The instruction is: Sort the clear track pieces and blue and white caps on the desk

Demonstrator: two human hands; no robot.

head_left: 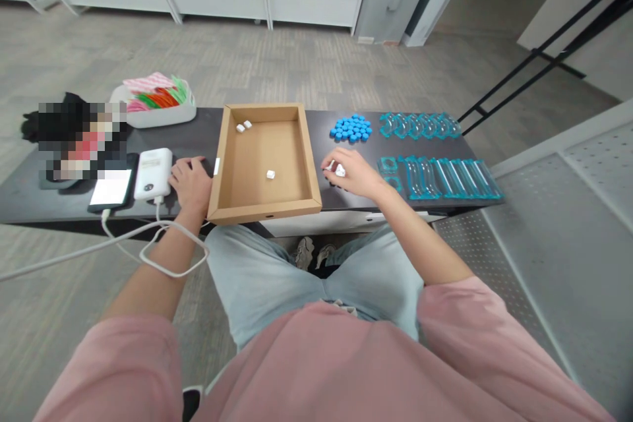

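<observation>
Right of the cardboard box [312, 165], my right hand [352, 175] is low over the dark table, its fingers curled round small white blocks [340, 170]. Part of these blocks is hidden by the fingers, and their markings are too small to read. Three similar white pieces lie in the open box: a pair [244, 126] in the far left corner and a single block [270, 174] nearer the front. On the table left of the box rests my left hand [190, 179], fingers spread, holding nothing, beside a white power bank [153, 173].
Blue round pieces [351, 128] are heaped behind my right hand. Clear teal-edged plastic parts [445, 178] stand in rows at the right. At the left are a phone [111, 188], a white cable [173, 273] crossing my left forearm, and a white basket [163, 117] of coloured strands.
</observation>
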